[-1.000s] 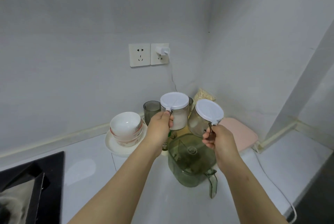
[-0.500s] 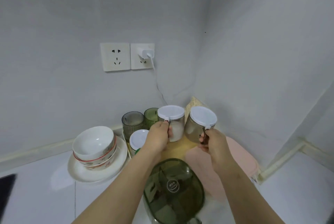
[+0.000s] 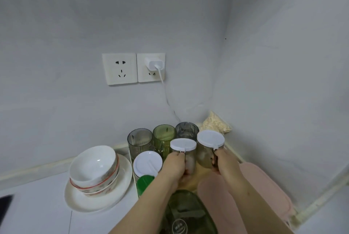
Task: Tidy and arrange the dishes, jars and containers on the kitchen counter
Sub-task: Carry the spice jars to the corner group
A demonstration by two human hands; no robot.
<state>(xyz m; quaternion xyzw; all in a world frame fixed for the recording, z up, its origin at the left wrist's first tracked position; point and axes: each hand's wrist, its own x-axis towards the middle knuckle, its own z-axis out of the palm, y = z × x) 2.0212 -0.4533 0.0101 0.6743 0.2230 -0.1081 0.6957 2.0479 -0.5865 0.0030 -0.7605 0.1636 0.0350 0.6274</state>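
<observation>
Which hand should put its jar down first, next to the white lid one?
Probably the left hand. Its jar is right beside the standing white-lidded jar. The right hand holds its jar farther over, near the corner.

Left hand grips a white-lidded clear jar holding white contents, upright. Right hand grips a second white-lidded jar, tilted slightly, just beside the first. Third lidded jar stands left of them, green-capped container in front of it. Three ribbed tumblers in a row behind. Stacked bowls on a white plate, far left on the surface.
</observation>
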